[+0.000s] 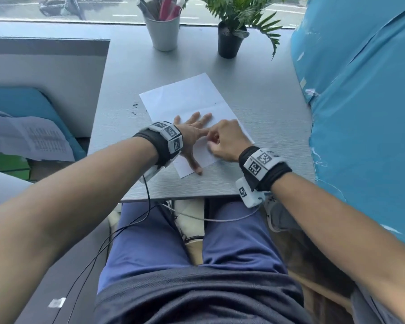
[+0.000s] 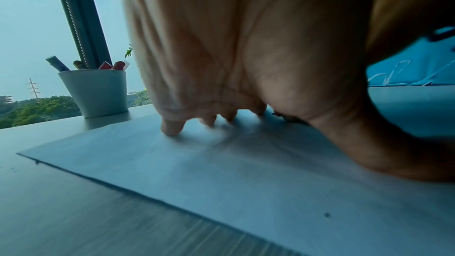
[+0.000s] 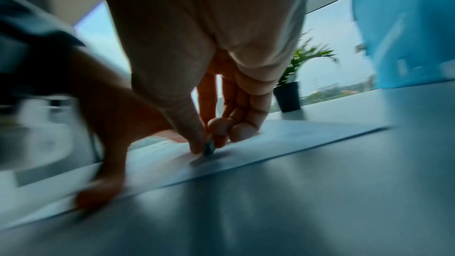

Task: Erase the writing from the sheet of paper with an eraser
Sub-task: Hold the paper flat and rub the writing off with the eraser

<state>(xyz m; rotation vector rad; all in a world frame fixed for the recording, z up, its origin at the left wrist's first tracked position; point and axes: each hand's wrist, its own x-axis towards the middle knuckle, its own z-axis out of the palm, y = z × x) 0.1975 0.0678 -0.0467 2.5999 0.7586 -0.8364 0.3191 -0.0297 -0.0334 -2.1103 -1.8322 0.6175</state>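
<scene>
A white sheet of paper lies tilted on the grey table. My left hand lies flat on its near half, fingers spread and straight, pressing it down. My right hand sits just right of it, fingers curled. In the right wrist view, thumb and fingertips pinch a small dark eraser whose tip touches the paper. The left wrist view shows my left fingertips on the sheet. No writing is readable on the paper.
A white cup of pens and a black potted plant stand at the table's far edge. Dark eraser crumbs lie left of the sheet. Blue plastic sheeting rises on the right. A low partition borders the left.
</scene>
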